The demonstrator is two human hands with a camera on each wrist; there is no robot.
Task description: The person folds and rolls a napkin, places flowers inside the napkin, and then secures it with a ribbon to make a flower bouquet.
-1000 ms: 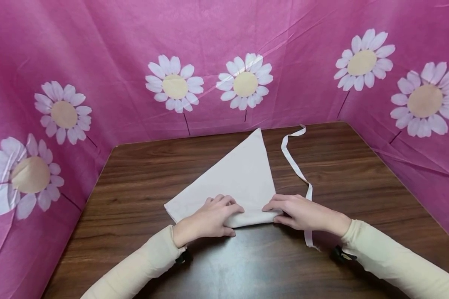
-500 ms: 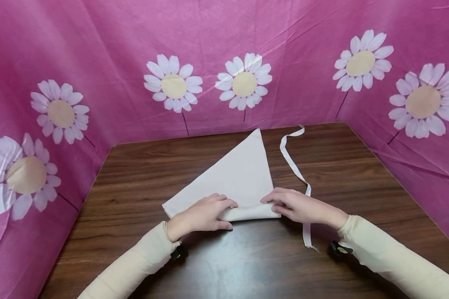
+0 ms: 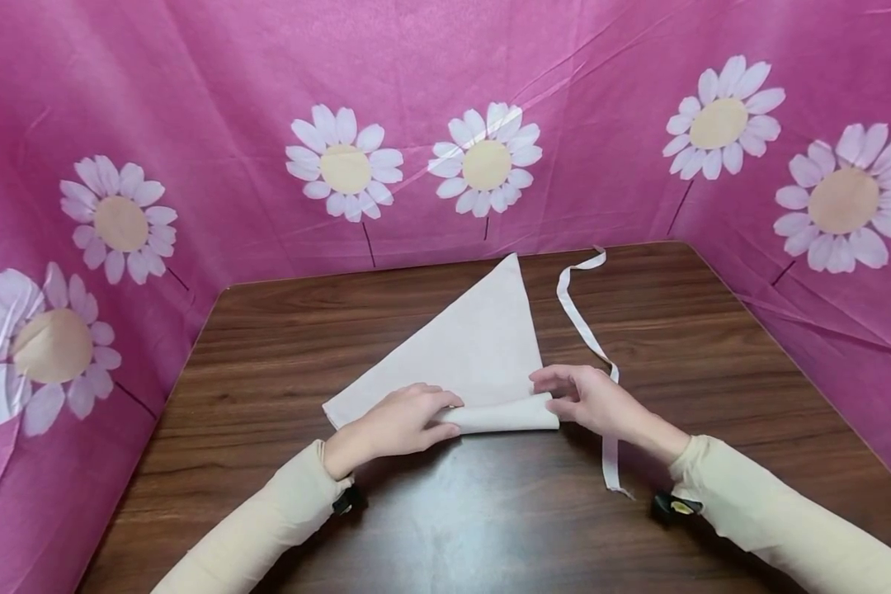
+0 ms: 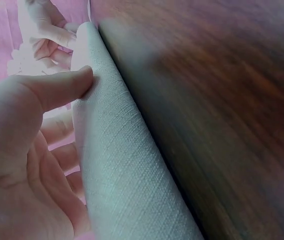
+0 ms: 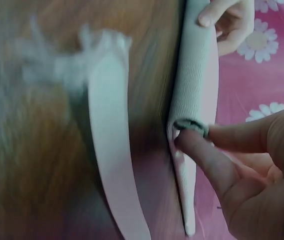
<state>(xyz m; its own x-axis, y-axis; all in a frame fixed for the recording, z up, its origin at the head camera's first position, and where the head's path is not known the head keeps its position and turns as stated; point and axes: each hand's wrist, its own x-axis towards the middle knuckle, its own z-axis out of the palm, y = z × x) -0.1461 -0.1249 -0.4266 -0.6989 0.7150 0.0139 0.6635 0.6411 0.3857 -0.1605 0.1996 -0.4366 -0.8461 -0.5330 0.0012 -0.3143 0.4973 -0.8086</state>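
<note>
An off-white cloth [image 3: 468, 338] lies as a triangle on the table, its tip pointing to the back. Along the near edge it is turned up into a roll [image 3: 501, 415]. My left hand [image 3: 397, 421] holds the roll near its middle. In the left wrist view, the thumb presses on the roll [image 4: 122, 150] and the fingers lie behind it. At the roll's right end is my right hand [image 3: 597, 400]. The right wrist view shows its thumb at the opening of the roll [image 5: 194, 70], with a finger against the outside, pinching the end.
A narrow white ribbon [image 3: 582, 322] with a frayed end runs along the right side, partly behind the right hand. The dark wooden table [image 3: 445, 528] is bordered by a pink curtain [image 3: 223, 99] with printed daisies at the back and both sides.
The near edge has been rolled further toward the back and now forms a rounder tube. The right hand has shifted a little backward to the roll's end; the left stays on the roll.
</note>
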